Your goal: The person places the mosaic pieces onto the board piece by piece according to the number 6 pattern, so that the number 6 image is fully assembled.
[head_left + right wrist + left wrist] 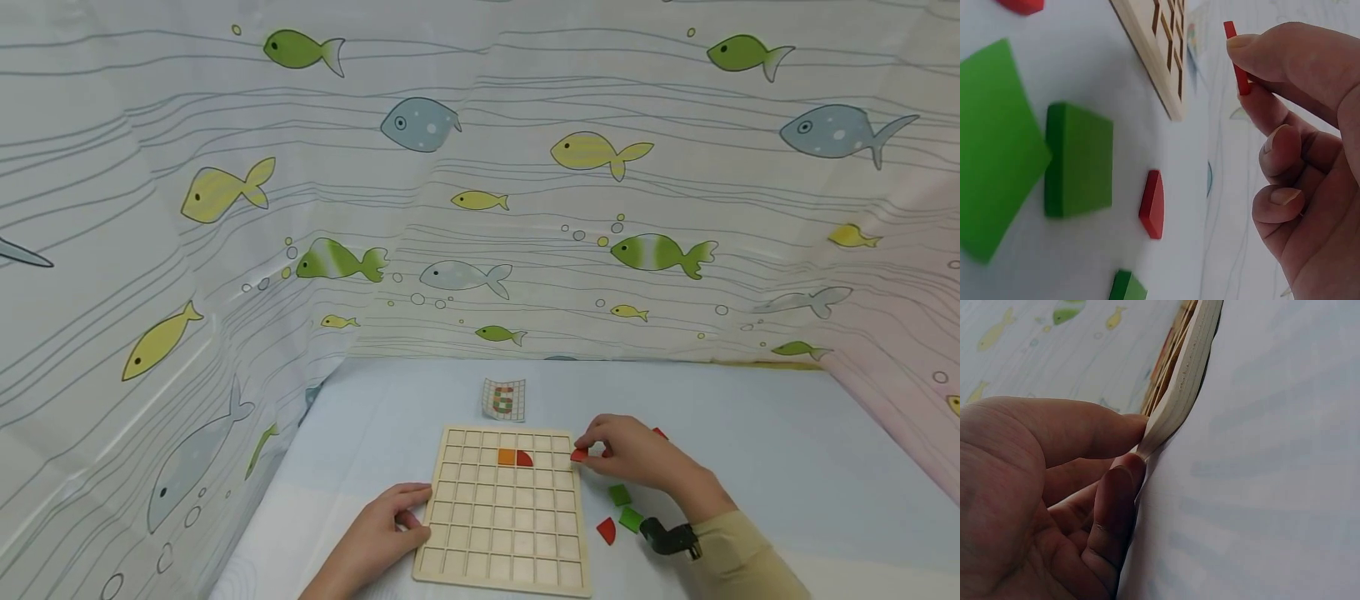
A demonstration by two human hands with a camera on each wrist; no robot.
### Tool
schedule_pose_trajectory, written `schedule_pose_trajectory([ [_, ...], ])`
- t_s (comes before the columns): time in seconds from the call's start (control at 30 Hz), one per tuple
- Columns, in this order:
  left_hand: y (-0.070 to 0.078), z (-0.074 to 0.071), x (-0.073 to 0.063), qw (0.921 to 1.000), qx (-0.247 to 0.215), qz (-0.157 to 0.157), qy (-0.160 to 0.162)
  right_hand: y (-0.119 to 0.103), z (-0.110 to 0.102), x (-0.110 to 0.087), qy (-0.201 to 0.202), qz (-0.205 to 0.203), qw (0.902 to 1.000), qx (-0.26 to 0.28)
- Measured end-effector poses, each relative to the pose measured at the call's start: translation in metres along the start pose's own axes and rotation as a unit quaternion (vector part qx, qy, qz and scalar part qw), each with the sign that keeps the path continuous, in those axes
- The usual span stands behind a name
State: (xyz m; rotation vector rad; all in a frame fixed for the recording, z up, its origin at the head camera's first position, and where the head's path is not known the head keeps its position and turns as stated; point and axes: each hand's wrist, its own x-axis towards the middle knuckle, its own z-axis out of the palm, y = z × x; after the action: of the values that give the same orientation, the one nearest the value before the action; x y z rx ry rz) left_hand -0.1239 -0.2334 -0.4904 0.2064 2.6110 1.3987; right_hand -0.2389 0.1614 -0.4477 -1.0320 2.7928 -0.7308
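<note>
My right hand (626, 450) pinches a red quarter-circle tile (1237, 59) between thumb and index finger, near the upper right edge of the wooden grid board (480, 508). The other fingers of that hand are curled. At the board's left edge rests my left hand (382, 529), thumb and fingertips touching the rim; the left wrist view shows these fingertips (1132, 431) against the board's corner. In the board's second row from the top, an orange square tile (507, 457) lies beside another red quarter-circle tile (524, 458).
Right of the board lie green tiles (619, 495) and a loose red quarter-circle tile (607, 531). Another red piece (660, 433) shows partly behind the right hand. A card with a gridded figure (503, 400) lies beyond the board. A fish-patterned curtain (525, 275) surrounds the table.
</note>
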Motion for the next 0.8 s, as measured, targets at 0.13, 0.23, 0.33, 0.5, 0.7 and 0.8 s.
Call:
schedule_pose_trajectory([
  [0.13, -0.002, 0.001, 0.001, 1.0, 0.002, -0.001, 0.001, -0.006, 0.003, 0.01, -0.006, -0.016, 0.9999, -0.003],
  [0.23, -0.002, 0.001, 0.001, 1.0, 0.003, -0.002, 0.0, -0.011, 0.005, 0.017, -0.012, -0.021, 0.9997, -0.006],
  [0.33, -0.001, 0.0, 0.001, 1.0, 0.002, 0.0, 0.0, -0.015, 0.007, 0.025, -0.016, -0.027, 0.9995, -0.007],
  [0.5, 0.001, -0.001, 0.0, 1.0, 0.004, 0.004, -0.002, -0.023, 0.008, 0.039, -0.031, -0.03, 0.9991, -0.005],
  [0.7, 0.0, 0.0, 0.0, 0.9999, 0.007, 0.008, 0.001, -0.031, 0.013, 0.054, -0.045, -0.043, 0.998, -0.01],
  [0.8, -0.001, 0.0, 0.0, 1.0, 0.004, 0.008, 0.003, -0.036, 0.016, 0.061, -0.053, -0.047, 0.9975, -0.008],
])
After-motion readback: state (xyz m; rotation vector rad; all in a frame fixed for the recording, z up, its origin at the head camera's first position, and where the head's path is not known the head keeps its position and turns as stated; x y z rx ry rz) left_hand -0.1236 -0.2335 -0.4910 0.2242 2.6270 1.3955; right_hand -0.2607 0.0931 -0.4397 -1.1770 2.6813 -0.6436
